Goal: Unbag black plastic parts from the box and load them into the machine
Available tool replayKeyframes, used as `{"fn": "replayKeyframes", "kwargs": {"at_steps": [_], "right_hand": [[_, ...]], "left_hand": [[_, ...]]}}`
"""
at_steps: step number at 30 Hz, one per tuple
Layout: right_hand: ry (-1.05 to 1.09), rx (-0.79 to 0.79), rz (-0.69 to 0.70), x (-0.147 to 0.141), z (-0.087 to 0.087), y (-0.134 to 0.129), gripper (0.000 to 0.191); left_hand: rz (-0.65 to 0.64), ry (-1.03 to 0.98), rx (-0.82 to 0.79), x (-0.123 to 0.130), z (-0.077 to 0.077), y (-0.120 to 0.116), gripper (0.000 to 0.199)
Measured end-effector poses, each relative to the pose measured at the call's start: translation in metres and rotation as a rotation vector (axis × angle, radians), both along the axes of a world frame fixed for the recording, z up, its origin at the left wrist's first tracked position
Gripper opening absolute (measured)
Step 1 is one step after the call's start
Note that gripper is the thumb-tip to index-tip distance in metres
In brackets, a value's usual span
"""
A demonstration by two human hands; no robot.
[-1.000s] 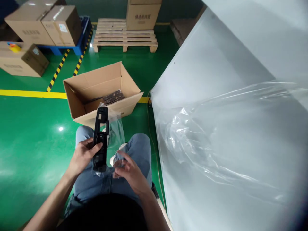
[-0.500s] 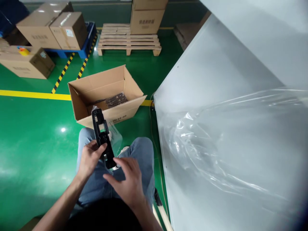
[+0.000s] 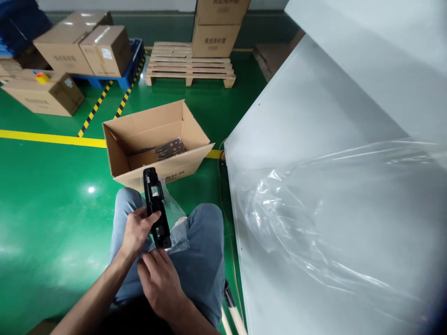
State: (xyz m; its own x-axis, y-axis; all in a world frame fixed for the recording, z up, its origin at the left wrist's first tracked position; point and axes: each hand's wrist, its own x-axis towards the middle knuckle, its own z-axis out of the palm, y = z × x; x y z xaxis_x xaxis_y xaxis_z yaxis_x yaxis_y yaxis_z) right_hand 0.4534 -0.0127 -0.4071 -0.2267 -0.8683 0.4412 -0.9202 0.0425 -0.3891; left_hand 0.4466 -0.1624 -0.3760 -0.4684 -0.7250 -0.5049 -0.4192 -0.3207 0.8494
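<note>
My left hand (image 3: 138, 229) is closed around the side of a long black plastic part (image 3: 158, 209) with rectangular openings, its thumb on top. The part tilts away over my lap, its far end in front of the cardboard box. Behind and beside it hangs a clear plastic bag (image 3: 172, 202). My right hand (image 3: 162, 279) is at the part's near end, fingers drawn together and curled. What those fingers grip is hidden; thin clear film shows close to them.
An open cardboard box (image 3: 160, 167) with wrapped dark pieces (image 3: 170, 149) stands on the floor ahead. On the right a large grey panel (image 3: 296, 209) carries clear plastic sheeting (image 3: 279, 200). A wooden pallet (image 3: 171, 63) and stacked cartons (image 3: 63, 46) lie farther back.
My right hand has moved left and its spread fingers have closed near the part's lower end. The black part has shifted slightly right and toward me, still in my left hand.
</note>
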Motion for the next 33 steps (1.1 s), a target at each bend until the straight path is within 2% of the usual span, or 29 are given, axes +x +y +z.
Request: {"fn": "replayKeyframes", "kwargs": {"at_steps": [3, 5, 7, 9, 11, 13, 15, 18, 20, 23, 25, 28, 29, 33], "right_hand": [[0.006, -0.07, 0.203, -0.001, 0.007, 0.002, 0.019], [-0.122, -0.18, 0.232, -0.012, 0.02, 0.003, 0.012], [-0.321, -0.254, 0.087, -0.034, 0.036, 0.004, 0.015], [-0.504, -0.283, -0.171, -0.062, 0.049, 0.002, 0.019], [-0.686, -0.277, -0.427, -0.089, 0.05, 0.0, 0.021], [-0.92, -0.25, -0.601, -0.109, 0.039, -0.002, 0.03], [-1.222, -0.195, -0.728, -0.122, 0.018, -0.005, 0.041], [-1.735, -0.077, -0.825, -0.132, -0.018, -0.009, 0.05], [-2.047, 0.01, -0.757, -0.136, -0.035, -0.015, 0.062], [-2.41, 0.084, -0.492, -0.141, -0.047, -0.031, 0.08], [-2.484, -0.035, -0.381, -0.146, -0.049, -0.046, 0.067], [-2.373, -0.309, -0.401, -0.164, -0.048, -0.071, 0.02], [-2.338, -0.359, -0.413, -0.172, -0.047, -0.079, 0.011], [-2.147, -0.448, -0.435, -0.218, -0.04, -0.107, 0.029]], "left_hand": [[0.007, 0.035, 0.028, -0.001, 0.003, -0.007, 0.052], [-0.013, 0.05, 0.042, 0.001, 0.005, -0.013, 0.053], [-0.067, 0.063, 0.06, 0.005, 0.007, -0.016, 0.053], [-0.127, 0.072, 0.079, 0.01, 0.007, -0.019, 0.052], [-0.17, 0.076, 0.088, 0.014, 0.007, -0.022, 0.051], [-0.192, 0.086, 0.1, 0.015, 0.009, -0.027, 0.051], [-0.209, 0.123, 0.122, 0.014, 0.015, -0.033, 0.051], [-0.223, 0.18, 0.158, 0.011, 0.027, -0.042, 0.051], [-0.235, 0.179, 0.197, 0.011, 0.036, -0.048, 0.052], [-0.259, 0.15, 0.261, 0.013, 0.043, -0.055, 0.061], [-0.298, 0.153, 0.285, 0.014, 0.045, -0.062, 0.065], [-0.423, 0.157, 0.293, 0.012, 0.044, -0.078, 0.066], [-0.465, 0.152, 0.297, 0.01, 0.043, -0.085, 0.065], [-0.539, 0.115, 0.262, -0.013, 0.041, -0.122, 0.069]]}}
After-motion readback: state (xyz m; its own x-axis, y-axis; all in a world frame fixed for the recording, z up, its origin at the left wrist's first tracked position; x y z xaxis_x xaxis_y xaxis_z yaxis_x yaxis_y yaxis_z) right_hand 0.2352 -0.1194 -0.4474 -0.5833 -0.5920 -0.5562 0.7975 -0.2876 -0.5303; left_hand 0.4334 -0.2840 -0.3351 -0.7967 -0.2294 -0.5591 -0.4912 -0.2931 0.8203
